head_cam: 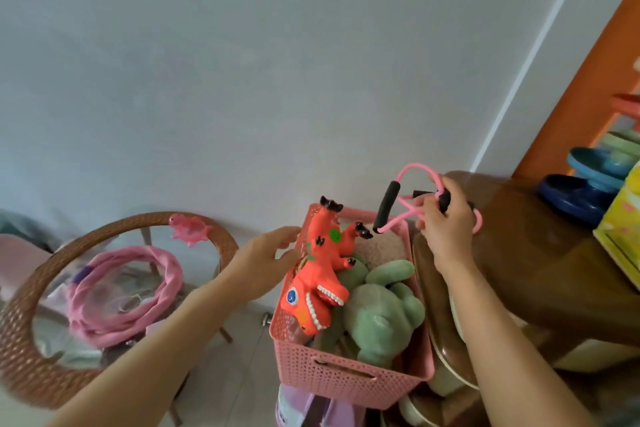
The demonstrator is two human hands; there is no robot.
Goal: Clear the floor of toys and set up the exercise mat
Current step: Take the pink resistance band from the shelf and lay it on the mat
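Observation:
A pink plastic basket (346, 374) stands in the middle, holding an orange dinosaur toy (318, 274) lying upside down and a green plush bear (384, 315). My right hand (446, 218) grips a pink resistance band with black foam handles (389, 204) above the basket's far right corner. With its fingers straight, my left hand (266, 256) reaches toward the basket's left rim, close to the dinosaur. No exercise mat is in view.
A round wicker table with a glass top (20, 329) stands at the left, bearing a pink hoop (128, 288) and a small pink toy (190, 227). A brown table (540, 270) at the right carries stacked coloured dishes (585, 180) and a yellow box (623, 225).

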